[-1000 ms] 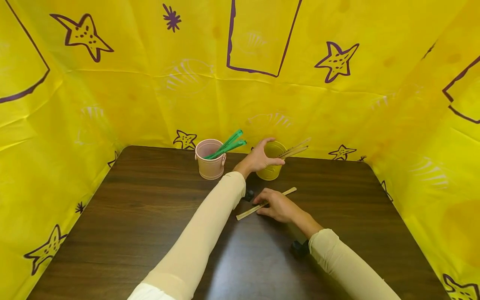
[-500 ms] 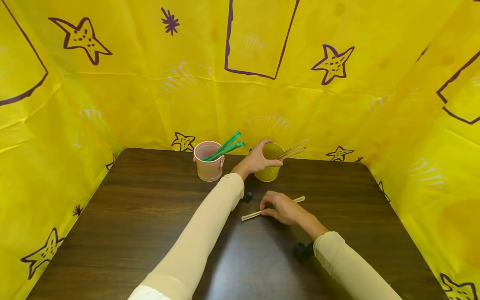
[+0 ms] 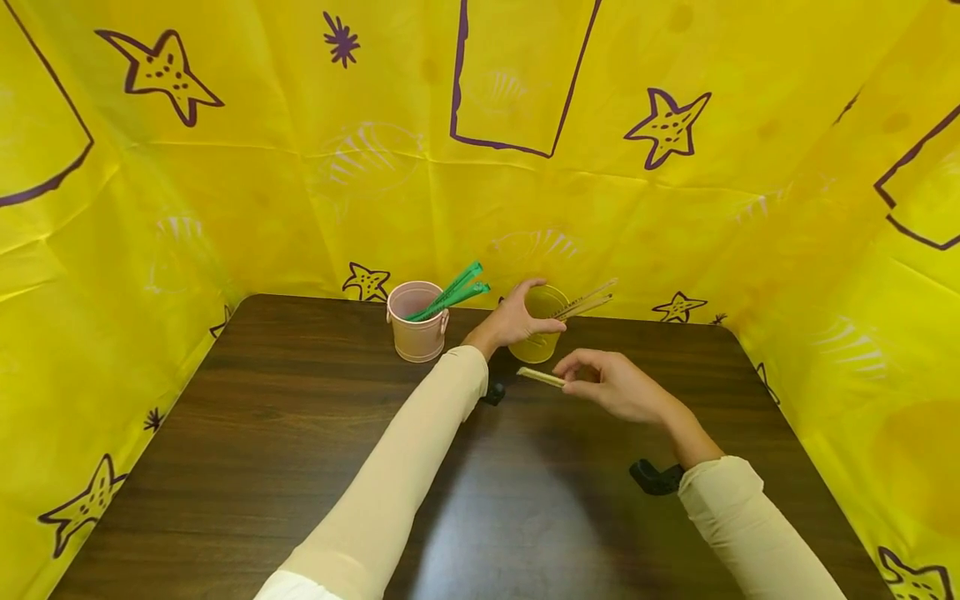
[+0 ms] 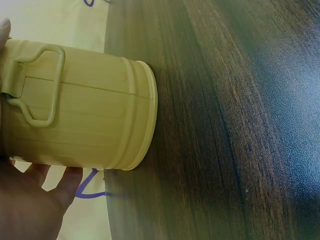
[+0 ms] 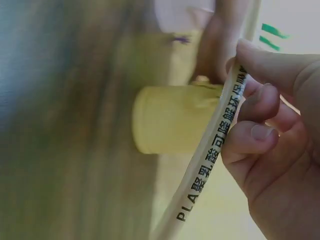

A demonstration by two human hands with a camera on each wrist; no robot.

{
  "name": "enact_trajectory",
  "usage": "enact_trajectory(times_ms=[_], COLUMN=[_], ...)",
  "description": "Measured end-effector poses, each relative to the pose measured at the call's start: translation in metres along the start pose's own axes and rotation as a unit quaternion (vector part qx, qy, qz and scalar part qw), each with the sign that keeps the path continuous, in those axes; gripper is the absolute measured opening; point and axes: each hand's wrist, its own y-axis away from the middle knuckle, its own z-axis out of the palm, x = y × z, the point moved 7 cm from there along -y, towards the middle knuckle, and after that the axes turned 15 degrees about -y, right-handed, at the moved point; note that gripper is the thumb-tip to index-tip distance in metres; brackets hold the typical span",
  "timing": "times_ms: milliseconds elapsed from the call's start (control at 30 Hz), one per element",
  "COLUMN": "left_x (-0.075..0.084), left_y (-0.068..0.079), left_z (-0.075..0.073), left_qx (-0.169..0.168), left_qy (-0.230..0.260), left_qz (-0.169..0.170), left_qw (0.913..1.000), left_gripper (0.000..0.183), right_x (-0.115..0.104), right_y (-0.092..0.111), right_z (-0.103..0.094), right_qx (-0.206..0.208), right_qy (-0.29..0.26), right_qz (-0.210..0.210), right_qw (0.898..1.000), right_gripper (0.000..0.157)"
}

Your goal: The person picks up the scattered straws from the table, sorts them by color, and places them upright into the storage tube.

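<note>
My left hand [image 3: 512, 321] holds a small yellow bucket [image 3: 536, 348] at the back of the table, thumb on one side and fingers on the other. In the left wrist view the bucket [image 4: 85, 100] shows its wire side handle, with my fingers around its upper part. Cream paper-wrapped straws [image 3: 590, 303] lean out of it to the right. My right hand [image 3: 622, 388] pinches another cream wrapped straw [image 3: 540, 377], raised just in front of the bucket. Up close in the right wrist view, black print runs along this straw [image 5: 206, 159] between thumb and fingers.
A pink bucket [image 3: 417, 340] stands left of the yellow one, with green wrapped straws [image 3: 455, 297] leaning in it. Yellow patterned cloth [image 3: 420, 200] hangs behind and beside the dark wooden table [image 3: 300, 433].
My right hand has picked the cream straw up off the table and carried it forward, toward the yellow bucket. My left hand stays in place on the bucket.
</note>
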Motion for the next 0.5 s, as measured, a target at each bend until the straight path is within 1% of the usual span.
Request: enact_trajectory(times_ms=[100,200,300,367,400,433,500], left_x=[0.001,0.001,0.000,0.000,0.000,0.000,0.001], left_y=[0.000,0.000,0.000,0.000,0.000,0.000,-0.001], left_z=[0.001,0.001,0.000,0.000,0.000,0.000,0.000], left_qx=[-0.004,-0.006,-0.002,-0.001,-0.002,-0.002,-0.005], left_qy=[0.001,-0.003,-0.006,-0.007,-0.006,-0.005,-0.004], left_qz=[0.001,0.002,0.003,0.003,0.003,0.004,0.004], left_qw=[1.0000,1.0000,1.0000,1.0000,1.0000,1.0000,1.0000], left_gripper=[0.098,0.096,0.095,0.096,0.096,0.097,0.097], right_x=[-0.016,-0.030,-0.045,-0.055,-0.060,-0.064,-0.070], right_y=[0.003,0.005,0.007,0.009,0.010,0.011,0.012], right_z=[-0.017,-0.034,-0.052,-0.065,-0.071,-0.077,-0.088], right_qx=[0.026,0.057,0.108,0.156,0.178,0.200,0.237], right_qy=[0.003,0.001,-0.028,-0.061,-0.088,-0.121,-0.195], right_qz=[-0.016,-0.029,-0.041,-0.060,-0.072,-0.084,-0.116], right_qw=[1.000,0.998,0.993,0.984,0.977,0.969,0.945], right_gripper=[0.022,0.022,0.019,0.016,0.015,0.013,0.010])
